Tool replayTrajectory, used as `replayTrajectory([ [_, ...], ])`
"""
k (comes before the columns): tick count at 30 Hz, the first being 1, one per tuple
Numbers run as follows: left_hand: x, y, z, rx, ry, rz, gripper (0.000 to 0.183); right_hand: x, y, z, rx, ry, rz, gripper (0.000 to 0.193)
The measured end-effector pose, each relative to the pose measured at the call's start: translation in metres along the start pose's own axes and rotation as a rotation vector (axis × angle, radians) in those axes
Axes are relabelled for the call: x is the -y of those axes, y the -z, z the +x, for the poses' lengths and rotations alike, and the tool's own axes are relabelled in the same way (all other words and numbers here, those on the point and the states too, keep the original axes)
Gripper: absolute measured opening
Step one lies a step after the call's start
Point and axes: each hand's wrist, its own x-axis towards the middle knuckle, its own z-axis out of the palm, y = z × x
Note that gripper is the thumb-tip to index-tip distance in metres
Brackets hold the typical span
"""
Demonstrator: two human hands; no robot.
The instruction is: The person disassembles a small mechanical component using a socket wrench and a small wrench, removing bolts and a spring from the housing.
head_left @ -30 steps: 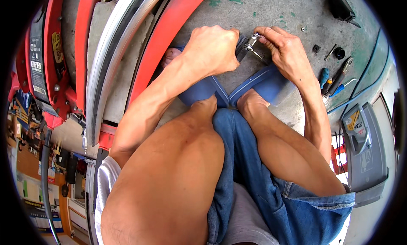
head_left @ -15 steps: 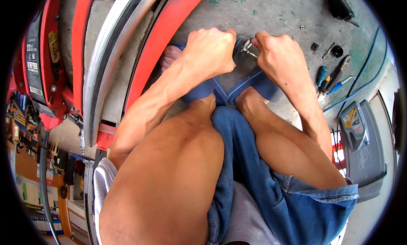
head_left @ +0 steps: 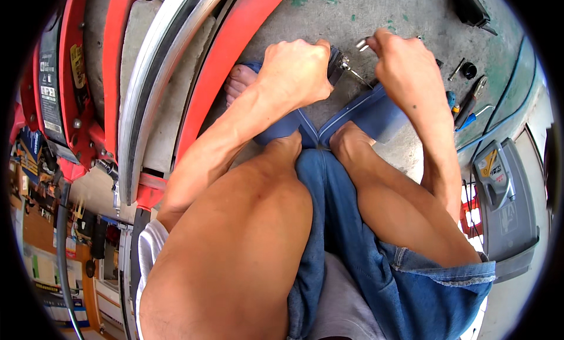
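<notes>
Over the concrete floor [head_left: 352, 17], the left hand [head_left: 299, 67] stays put, its fingers seemingly closed on a dark part [head_left: 336, 67], the grip itself largely hidden. The right hand [head_left: 405, 64] has pulled away to the right, its fingers pinched on a small shiny metal piece [head_left: 362, 44]. That piece now sits apart from the metal fitting [head_left: 344, 62] beside the left fist, so it appears unattached; a thin rod [head_left: 358, 78] extends beside the fitting.

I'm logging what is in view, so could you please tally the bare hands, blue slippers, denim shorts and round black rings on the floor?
Bare hands (left hand, right hand): 2
Blue slippers: 2
Denim shorts: 1
Round black ring: 1
Total: 6
</notes>
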Motion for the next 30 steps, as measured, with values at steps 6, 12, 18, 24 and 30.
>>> replayTrajectory([
  [6,0.004,0.006,-0.001,0.03,0.026,0.035,0.042,-0.025,-0.037,0.002,0.016,0.131,0.279,0.02],
  [12,0.003,0.009,0.001,0.049,-0.013,0.05,0.042,-0.032,-0.049,0.005,-0.106,0.141,0.485,0.018],
  [18,0.004,0.009,-0.001,0.05,0.01,0.054,0.044,-0.034,-0.052,0.013,-0.097,0.285,0.453,0.018],
  [24,0.009,0.003,-0.001,0.043,0.002,0.038,0.042,-0.03,-0.052,0.01,-0.085,0.3,0.536,0.019],
  [30,0.011,-0.001,-0.003,0.027,0.002,0.026,0.042,-0.026,-0.056,0.006,-0.099,0.328,0.428,0.014],
])
